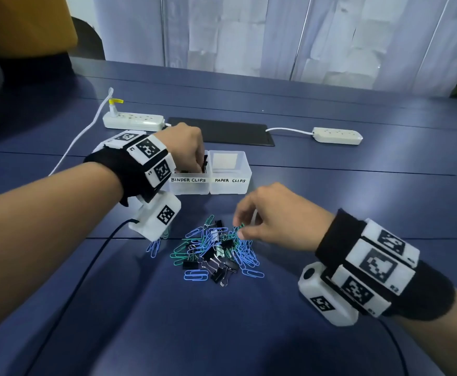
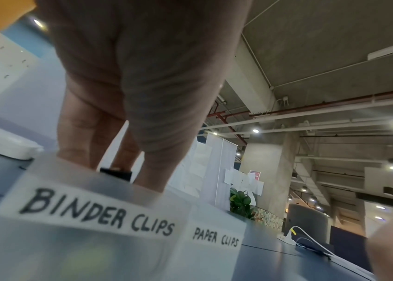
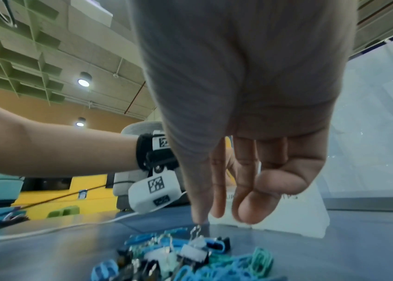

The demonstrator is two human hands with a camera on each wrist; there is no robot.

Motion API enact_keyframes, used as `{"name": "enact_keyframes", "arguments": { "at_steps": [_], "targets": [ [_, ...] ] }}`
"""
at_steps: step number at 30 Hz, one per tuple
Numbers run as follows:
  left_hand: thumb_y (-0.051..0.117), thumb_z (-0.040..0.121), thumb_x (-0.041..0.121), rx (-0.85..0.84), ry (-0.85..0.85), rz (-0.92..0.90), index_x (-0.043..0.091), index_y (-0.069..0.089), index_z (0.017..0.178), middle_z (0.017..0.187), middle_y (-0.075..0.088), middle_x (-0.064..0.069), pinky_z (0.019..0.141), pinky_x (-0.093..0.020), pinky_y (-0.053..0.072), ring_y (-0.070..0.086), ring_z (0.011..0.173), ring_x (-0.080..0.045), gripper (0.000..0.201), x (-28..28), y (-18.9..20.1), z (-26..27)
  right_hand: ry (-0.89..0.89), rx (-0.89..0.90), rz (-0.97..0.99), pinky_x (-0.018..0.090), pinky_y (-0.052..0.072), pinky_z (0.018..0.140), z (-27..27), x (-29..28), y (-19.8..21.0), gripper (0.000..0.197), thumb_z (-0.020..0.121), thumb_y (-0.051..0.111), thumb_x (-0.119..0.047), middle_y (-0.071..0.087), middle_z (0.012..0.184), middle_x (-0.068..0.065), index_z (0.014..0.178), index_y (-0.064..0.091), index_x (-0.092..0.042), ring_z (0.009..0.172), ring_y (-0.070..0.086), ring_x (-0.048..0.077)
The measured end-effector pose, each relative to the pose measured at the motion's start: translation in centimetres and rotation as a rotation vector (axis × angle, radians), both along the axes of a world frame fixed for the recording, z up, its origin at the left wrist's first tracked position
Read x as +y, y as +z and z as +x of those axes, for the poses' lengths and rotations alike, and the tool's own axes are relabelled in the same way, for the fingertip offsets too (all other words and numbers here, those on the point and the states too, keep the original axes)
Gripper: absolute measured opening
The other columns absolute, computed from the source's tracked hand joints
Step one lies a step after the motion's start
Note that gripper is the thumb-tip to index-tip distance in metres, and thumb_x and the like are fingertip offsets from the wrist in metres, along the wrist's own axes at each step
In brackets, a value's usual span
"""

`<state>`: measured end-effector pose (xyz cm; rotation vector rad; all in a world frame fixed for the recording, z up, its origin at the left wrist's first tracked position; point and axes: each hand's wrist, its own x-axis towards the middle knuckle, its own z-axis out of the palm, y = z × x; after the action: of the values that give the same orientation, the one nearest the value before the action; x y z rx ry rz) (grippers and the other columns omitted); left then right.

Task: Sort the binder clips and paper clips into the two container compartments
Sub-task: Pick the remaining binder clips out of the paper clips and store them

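A translucent two-part container sits mid-table: the left compartment (image 1: 188, 185) is labelled BINDER CLIPS, the right compartment (image 1: 230, 185) PAPER CLIPS. My left hand (image 1: 201, 164) hangs fingers-down over the binder compartment and pinches a black binder clip (image 2: 116, 174) just above its rim (image 2: 70, 171). In front of the container lies a mixed pile (image 1: 216, 251) of blue and green paper clips and black binder clips. My right hand (image 1: 238, 226) hovers at the pile's far right edge, thumb and forefinger pointing down. The thumb tip (image 3: 199, 218) touches a binder clip's wire handle (image 3: 196, 231); nothing shows between the fingers.
Two white power strips (image 1: 134, 122) (image 1: 337, 135) and a black mat (image 1: 222, 131) lie behind the container. A white cable (image 1: 86, 131) runs off to the left. A black wrist-camera cable (image 1: 86, 267) trails across the near blue table (image 1: 330, 185).
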<state>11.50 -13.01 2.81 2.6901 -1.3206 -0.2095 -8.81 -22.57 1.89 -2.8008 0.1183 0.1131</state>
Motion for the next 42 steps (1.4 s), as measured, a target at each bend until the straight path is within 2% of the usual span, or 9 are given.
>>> {"name": "enact_keyframes", "arguments": {
  "at_steps": [5,9,12,15,18,23,28,31,42],
  "targets": [
    [0.075,0.067,0.022,-0.018,-0.021,-0.018,0.023,0.078,0.083,0.083,0.074,0.004,0.073,-0.031,0.056,0.064,0.071,-0.017,0.016,0.5,0.0,0.1,0.023,0.061,0.017,0.036,0.056,0.076,1.5,1.2,-1.5,0.019,0.076,0.074,-0.029,0.072,0.087,-0.002,0.092,0.071,-0.018,0.079,0.066,0.013],
    [0.072,0.069,0.018,-0.102,-0.002,-0.075,0.024,0.075,0.085,0.067,0.057,0.012,0.068,-0.031,0.048,0.059,0.08,-0.022,0.018,1.5,0.2,-0.5,0.021,0.063,-0.025,0.04,0.057,0.074,2.0,1.6,-2.4,0.012,0.076,0.073,-0.028,0.071,0.079,-0.002,0.079,0.07,-0.017,0.078,0.066,0.019],
    [0.069,0.072,0.019,-0.155,0.04,-0.171,0.025,0.071,0.098,0.089,0.064,0.006,0.069,-0.03,0.042,0.061,0.095,-0.025,0.027,2.6,0.4,-1.2,0.033,0.08,-0.026,0.041,0.057,0.072,2.1,1.5,-2.4,0.012,0.078,0.071,-0.026,0.071,0.074,-0.001,0.074,0.068,-0.015,0.073,0.064,0.018],
    [0.062,0.078,0.021,-0.168,0.048,-0.317,0.026,0.069,0.105,0.108,0.068,-0.003,0.083,-0.037,0.049,0.06,0.106,-0.027,0.028,3.8,0.7,-2.2,0.057,0.088,-0.023,0.034,0.053,0.068,2.0,1.6,-2.3,0.014,0.081,0.069,-0.025,0.071,0.078,0.0,0.077,0.068,-0.012,0.07,0.06,0.014],
    [0.062,0.082,0.022,-0.081,0.037,-0.508,0.023,0.071,0.099,0.101,0.071,-0.001,0.087,-0.035,0.05,0.063,0.101,-0.022,0.019,5.0,0.5,-4.1,0.048,0.086,0.019,0.018,0.042,0.057,1.6,1.4,-1.7,0.018,0.08,0.071,-0.027,0.068,0.072,-0.002,0.077,0.069,-0.01,0.061,0.054,0.007],
    [0.063,0.089,0.024,0.722,0.192,-0.882,0.011,0.07,0.096,0.097,0.072,-0.008,0.063,-0.024,0.05,0.062,0.085,-0.014,0.017,6.5,-0.6,-8.6,-0.028,0.045,0.148,0.018,0.044,0.059,1.2,0.3,0.3,0.019,0.074,0.078,-0.033,0.066,0.062,-0.005,0.074,0.071,-0.015,0.053,0.052,0.003],
    [0.051,0.094,0.032,1.4,0.457,-1.002,0.006,0.064,0.102,0.099,0.066,-0.017,0.082,-0.033,0.055,0.063,0.088,-0.025,0.03,7.1,-2.6,-10.5,-0.054,-0.022,0.468,0.018,0.05,0.054,2.3,0.0,2.3,0.017,0.074,0.079,-0.016,0.069,0.066,0.01,0.081,0.07,-0.003,0.051,0.059,0.008],
    [0.042,0.097,0.04,1.642,0.526,-0.952,0.003,0.059,0.105,0.1,0.066,-0.022,0.08,-0.034,0.055,0.066,0.086,-0.03,0.041,6.9,-4.1,-11.5,0.007,0.008,0.447,0.032,0.057,0.063,3.8,1.2,2.5,0.015,0.076,0.077,-0.012,0.071,0.071,0.016,0.085,0.071,-0.002,0.058,0.063,0.017],
    [0.041,0.099,0.032,1.197,0.527,-1.117,0.01,0.066,0.084,0.088,0.064,-0.012,0.076,-0.034,0.053,0.062,0.083,-0.021,0.036,7.7,-4.2,-10.8,-0.008,0.217,0.432,0.02,0.053,0.058,2.9,1.6,-0.1,0.015,0.071,0.076,0.0,0.072,0.074,0.016,0.083,0.071,-0.006,0.054,0.064,0.011]
  ]
}}
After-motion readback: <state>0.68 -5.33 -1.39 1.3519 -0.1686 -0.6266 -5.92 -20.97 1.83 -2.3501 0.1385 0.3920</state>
